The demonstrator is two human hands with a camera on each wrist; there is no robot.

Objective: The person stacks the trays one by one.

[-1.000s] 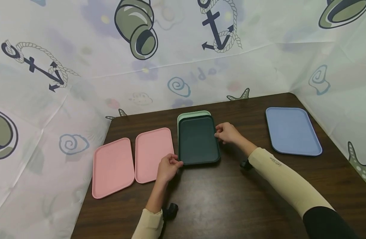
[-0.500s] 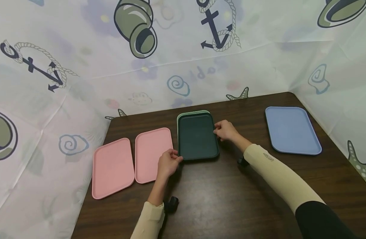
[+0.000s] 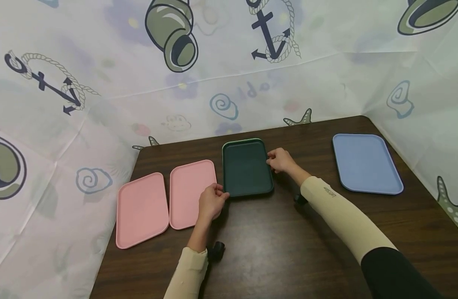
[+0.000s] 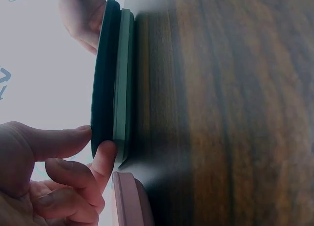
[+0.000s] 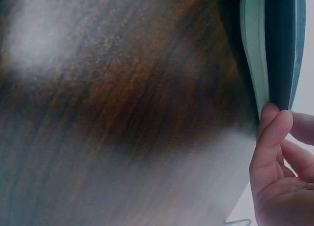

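A dark green tray (image 3: 247, 168) lies over a light green tray (image 4: 124, 83), their outlines almost matching in the head view. Only a thin light rim shows at the far edge there. My left hand (image 3: 211, 202) pinches the dark tray at its near left corner, thumb on the rim and a fingertip below. On the opposite side my right hand (image 3: 282, 161) pinches the right edge. Both wrist views show the dark tray directly above the light green tray (image 5: 253, 39), close against it; whether they touch all along is unclear.
Two pink trays, the outer pink tray (image 3: 143, 209) and the inner pink tray (image 3: 189, 189), lie side by side on the left. A blue tray (image 3: 367, 164) is at the right. All are on a dark wooden table (image 3: 281, 249) backed by a printed cloth (image 3: 113, 74).
The dark green tray has moved away from me, held by both hands, and now covers nearly all of the light green tray. The pink and blue trays have stayed put.
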